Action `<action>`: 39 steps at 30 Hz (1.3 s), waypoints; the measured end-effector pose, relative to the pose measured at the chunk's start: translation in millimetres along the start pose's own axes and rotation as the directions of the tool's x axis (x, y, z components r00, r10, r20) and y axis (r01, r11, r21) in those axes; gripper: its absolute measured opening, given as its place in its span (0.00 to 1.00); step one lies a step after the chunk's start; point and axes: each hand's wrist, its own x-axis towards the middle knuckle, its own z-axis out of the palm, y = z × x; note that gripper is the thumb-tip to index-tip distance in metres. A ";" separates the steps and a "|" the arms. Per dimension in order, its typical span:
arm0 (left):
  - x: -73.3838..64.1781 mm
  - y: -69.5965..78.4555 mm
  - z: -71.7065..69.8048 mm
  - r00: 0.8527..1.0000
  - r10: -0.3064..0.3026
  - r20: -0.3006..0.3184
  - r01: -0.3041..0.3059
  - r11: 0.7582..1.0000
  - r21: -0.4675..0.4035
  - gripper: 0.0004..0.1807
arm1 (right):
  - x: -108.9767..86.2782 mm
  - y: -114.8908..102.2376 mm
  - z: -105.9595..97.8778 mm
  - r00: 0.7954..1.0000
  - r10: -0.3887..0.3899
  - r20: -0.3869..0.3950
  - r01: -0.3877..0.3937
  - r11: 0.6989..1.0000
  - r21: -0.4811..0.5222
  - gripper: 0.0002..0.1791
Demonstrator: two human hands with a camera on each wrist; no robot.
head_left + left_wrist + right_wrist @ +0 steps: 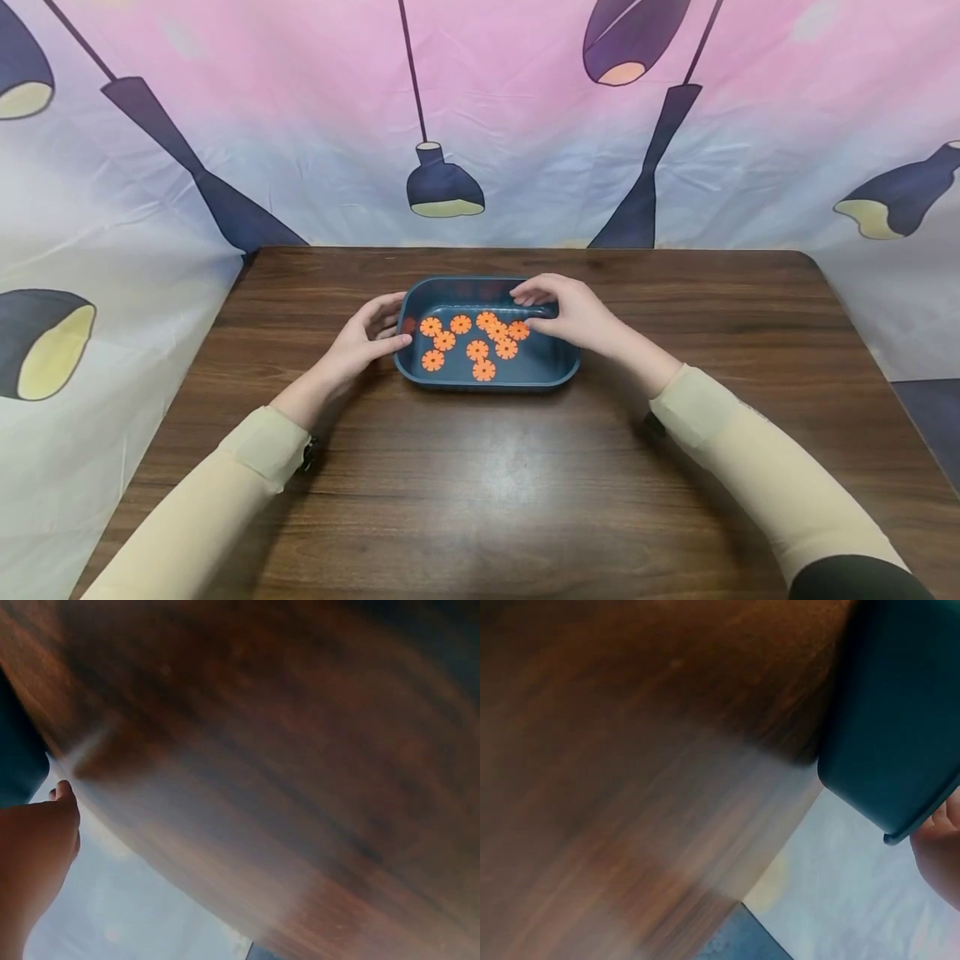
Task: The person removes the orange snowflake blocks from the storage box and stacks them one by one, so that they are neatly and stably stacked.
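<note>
A dark blue rounded tray stands on the wooden table, with several orange notched discs lying flat inside, some overlapping. My left hand grips the tray's left end, thumb over the rim and fingers along the outside. Over the right end is my right hand, its fingers and thumb spread apart and reaching inside the rim. The right thumb tip lies close to the rightmost disc; contact cannot be told. In the right wrist view the tray's outer wall hides the discs and most of that hand.
The brown table stretches around the tray, with its far edge just behind. A printed cloth with lamp pictures hangs beyond that edge and along the left side.
</note>
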 end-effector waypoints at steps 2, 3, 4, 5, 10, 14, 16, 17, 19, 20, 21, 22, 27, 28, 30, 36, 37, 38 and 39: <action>0.8 -1.5 0.6 1.000 -0.005 0.002 0.005 0.999 -0.039 0.37 | 5.1 -0.4 1.2 0.999 0.009 0.046 -0.009 1.000 -0.013 0.24; 0.9 -2.3 0.9 1.000 -0.009 0.002 0.009 0.998 -0.058 0.37 | 7.8 -0.6 1.8 0.998 0.012 0.068 -0.011 1.000 -0.020 0.23; 0.9 -3.2 1.3 1.000 -0.013 0.001 0.013 0.997 -0.072 0.37 | 10.4 -0.5 2.6 0.996 0.017 0.092 -0.015 1.000 -0.024 0.23; 1.0 -4.0 1.7 1.000 -0.018 0.004 0.018 0.996 -0.091 0.38 | 12.8 -0.5 3.2 0.993 0.021 0.116 -0.018 1.000 -0.026 0.22; 1.5 -8.5 3.1 0.999 -0.025 0.037 0.033 0.977 -0.211 0.39 | 23.1 -0.6 6.8 0.973 0.031 0.228 -0.023 0.999 -0.040 0.22; 2.2 -12.5 4.1 0.998 -0.033 0.055 0.047 0.958 -0.284 0.38 | 29.7 0.4 10.3 0.954 0.019 0.301 0.000 0.998 -0.063 0.20; 2.4 -14.0 4.5 0.998 -0.040 0.058 0.056 0.953 -0.298 0.37 | 32.3 0.8 12.0 0.944 0.016 0.330 0.006 0.998 -0.065 0.19; 2.4 -14.6 4.7 0.997 -0.043 0.059 0.059 0.952 -0.302 0.37 | 33.5 1.0 13.1 0.939 0.016 0.343 0.008 0.998 -0.068 0.18; 2.5 -15.7 4.8 0.997 -0.049 0.058 0.064 0.951 -0.304 0.37 | 35.4 1.2 15.6 0.930 0.018 0.367 0.009 0.997 -0.073 0.18; 2.5 -16.1 4.8 0.997 -0.053 0.057 0.068 0.950 -0.306 0.37 | 36.2 1.8 17.2 0.925 0.017 0.379 0.014 0.997 -0.079 0.18; 2.5 -16.6 4.7 0.997 -0.055 0.057 0.069 0.950 -0.305 0.37 | 36.9 2.3 18.7 0.921 0.019 0.390 0.016 0.996 -0.086 0.17; 2.3 -16.7 4.7 0.997 -0.058 0.056 0.073 0.949 -0.307 0.36 | 37.6 2.8 20.4 0.917 0.018 0.400 0.022 0.995 -0.094 0.17; 1.5 -17.9 4.0 0.996 -0.069 0.054 0.082 0.947 -0.310 0.36 | 40.0 3.5 27.0 0.901 0.010 0.433 0.050 0.991 -0.127 0.16; 1.5 -18.0 4.1 0.996 -0.068 0.055 0.082 0.947 -0.311 0.36 | 39.9 3.3 27.5 0.900 0.008 0.435 0.055 0.990 -0.131 0.16; 1.6 -18.4 4.1 0.996 -0.069 0.053 0.082 0.946 -0.314 0.36 | 39.9 2.8 28.1 0.899 0.005 0.437 0.062 0.988 -0.139 0.15; 1.0 -18.2 4.5 0.997 -0.064 0.053 0.077 0.945 -0.319 0.36 | 39.8 1.1 27.9 0.891 0.015 0.453 0.067 0.984 -0.164 0.13; 0.9 -18.0 4.7 0.997 -0.062 0.054 0.075 0.945 -0.319 0.35 | 39.8 1.0 27.7 0.890 0.018 0.455 0.068 0.983 -0.172 0.13; 1.0 -18.1 4.9 0.997 -0.060 0.055 0.074 0.945 -0.319 0.35 | 39.8 1.2 27.6 0.889 0.020 0.457 0.071 0.981 -0.182 0.12; 1.0 -18.0 5.0 0.997 -0.059 0.056 0.073 0.945 -0.317 0.35 | 39.8 1.5 27.5 0.889 0.022 0.457 0.074 0.979 -0.191 0.11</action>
